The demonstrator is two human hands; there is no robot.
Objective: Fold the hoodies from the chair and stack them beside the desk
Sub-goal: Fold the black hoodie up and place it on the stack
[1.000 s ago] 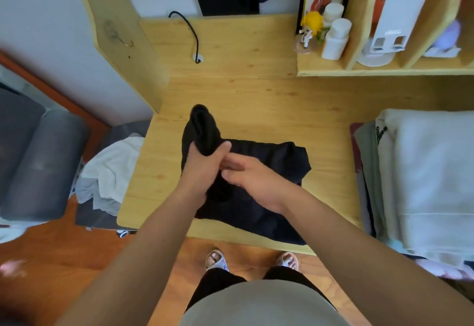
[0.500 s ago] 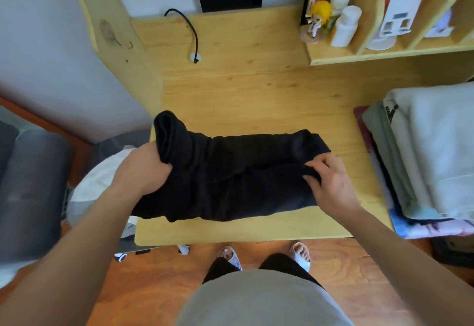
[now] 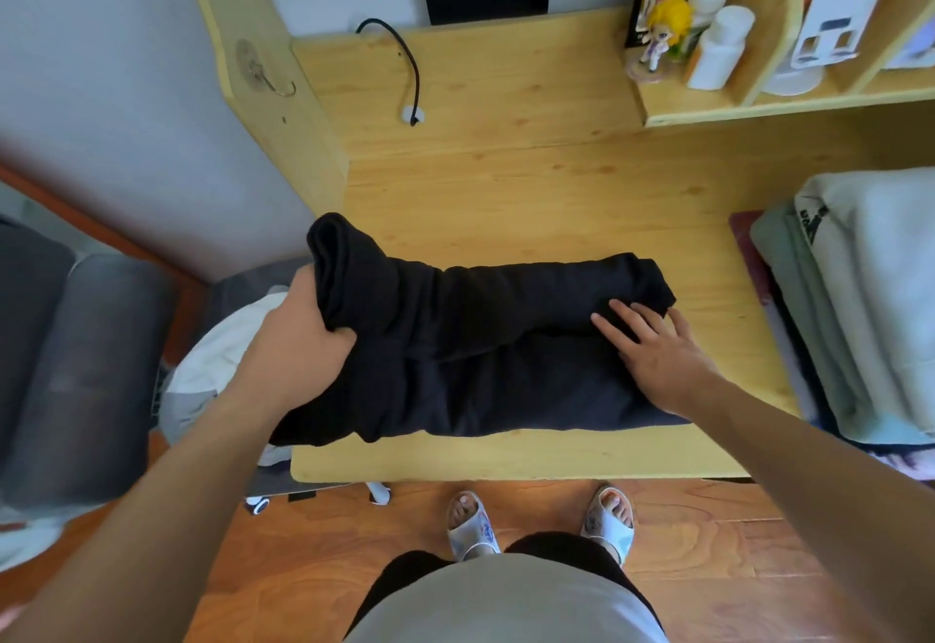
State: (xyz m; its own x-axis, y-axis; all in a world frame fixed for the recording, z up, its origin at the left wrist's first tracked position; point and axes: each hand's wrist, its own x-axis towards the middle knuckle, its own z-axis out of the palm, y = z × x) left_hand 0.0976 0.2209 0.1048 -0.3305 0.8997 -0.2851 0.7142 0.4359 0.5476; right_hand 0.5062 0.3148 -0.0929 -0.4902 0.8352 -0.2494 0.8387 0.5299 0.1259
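Head view: black hoodie (image 3: pixel 485 354) lies partly folded across the front of the wooden bench (image 3: pixel 506 177), its left end hanging past the bench's left edge. Left hand (image 3: pixel 298 344) grips that bunched left end, lifted. Right hand (image 3: pixel 652 344) rests flat, fingers straight, on the hoodie's right end. Folded pile of clothes (image 3: pixel 860 298) sits at the bench's right; pale garments (image 3: pixel 217 364) on the chair at left.

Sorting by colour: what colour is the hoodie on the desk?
Black hoodie, head view.
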